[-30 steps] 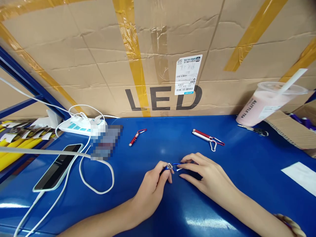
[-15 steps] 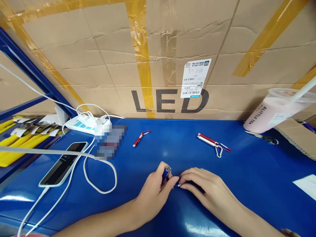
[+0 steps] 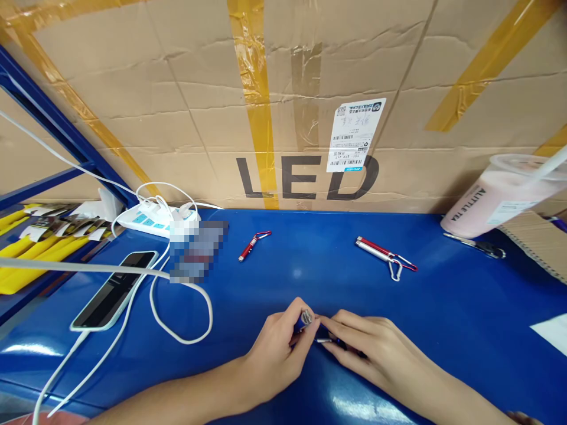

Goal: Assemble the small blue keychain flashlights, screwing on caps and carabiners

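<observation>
- Resting in the left hand (image 3: 283, 345), a small blue flashlight (image 3: 303, 322) is low in the middle of the view, its silver end facing up between thumb and forefinger.
- The left fingers are closed around the flashlight, hiding most of its body.
- A blue clip (image 3: 325, 340) with a silver bar shows just beside it, between the two hands; the join between clip and flashlight is hidden.
- The right hand (image 3: 374, 348) has its fingers drawn narrow about the clip, thumb below and fingertips above, close to the left hand's fingertips.
- Both hands are over the blue bench (image 3: 301, 268).
- Beyond the left hand, a red flashlight (image 3: 248, 249) lies at a slant, its clip pointing away to the right.
- Beyond the right hand, a second red flashlight (image 3: 371, 242) and a silver flashlight (image 3: 371, 251) lie side by side, clips toward the right.
- Over to the left are a phone (image 3: 114, 292) plugged into a white cable (image 3: 210, 319), a power strip (image 3: 144, 221) and a blurred-out patch.
- Over to the right stand a cup (image 3: 491, 200) of pink drink with a straw, a key (image 3: 487, 248) at its foot, and nearer, a white paper (image 3: 553, 327).
- Behind everything rises a large cardboard box (image 3: 199, 136) marked LED, with yellow tape and a white label (image 3: 355, 134).
</observation>
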`<state>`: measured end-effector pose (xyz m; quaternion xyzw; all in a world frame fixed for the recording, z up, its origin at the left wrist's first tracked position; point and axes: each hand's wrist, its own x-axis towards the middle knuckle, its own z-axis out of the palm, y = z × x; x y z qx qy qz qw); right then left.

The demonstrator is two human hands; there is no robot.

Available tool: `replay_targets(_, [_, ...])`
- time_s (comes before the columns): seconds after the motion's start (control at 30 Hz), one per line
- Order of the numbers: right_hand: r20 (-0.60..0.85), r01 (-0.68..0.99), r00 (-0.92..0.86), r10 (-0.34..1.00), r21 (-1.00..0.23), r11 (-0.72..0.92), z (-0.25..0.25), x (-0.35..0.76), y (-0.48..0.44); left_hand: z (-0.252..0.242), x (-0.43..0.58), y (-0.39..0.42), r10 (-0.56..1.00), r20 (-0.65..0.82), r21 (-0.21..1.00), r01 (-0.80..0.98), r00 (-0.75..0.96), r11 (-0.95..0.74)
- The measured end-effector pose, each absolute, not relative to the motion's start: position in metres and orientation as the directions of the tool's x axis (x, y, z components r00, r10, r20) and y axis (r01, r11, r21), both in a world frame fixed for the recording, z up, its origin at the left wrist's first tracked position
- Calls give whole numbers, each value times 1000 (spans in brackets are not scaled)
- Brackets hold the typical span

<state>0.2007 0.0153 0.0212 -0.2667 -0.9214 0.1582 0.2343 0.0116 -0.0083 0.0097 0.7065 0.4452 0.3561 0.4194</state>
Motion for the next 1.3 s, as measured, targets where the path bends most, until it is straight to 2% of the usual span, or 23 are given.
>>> replay_targets(0.13, [391, 415, -760, 519, -323, 851, 25, 199, 15, 10, 11, -9, 916, 180, 896, 325, 359, -304])
replay_targets(0.3, [470, 444, -736, 486, -207, 872, 24, 195, 14, 10, 10, -9, 931, 174, 885, 363, 321, -290])
replay_targets(0.47, [520, 446, -717, 464, -169, 879, 20, 194, 14, 11, 10, -9, 936, 145, 886, 380, 320, -267])
replay_targets(0.77, [442, 439, -723, 531, -300, 847, 18, 196, 13, 13, 12, -11, 940, 112, 903, 362, 323, -232])
replay_targets(1.1, [443, 429, -687, 576, -392, 814, 20, 196, 18, 13, 12, -7, 931, 42, 917, 356, 364, -181])
replay_targets(1.3, [516, 452, -566, 643, -457, 766, 23, 204, 24, 21, 8, -7, 896, -61, 911, 391, 441, -131])
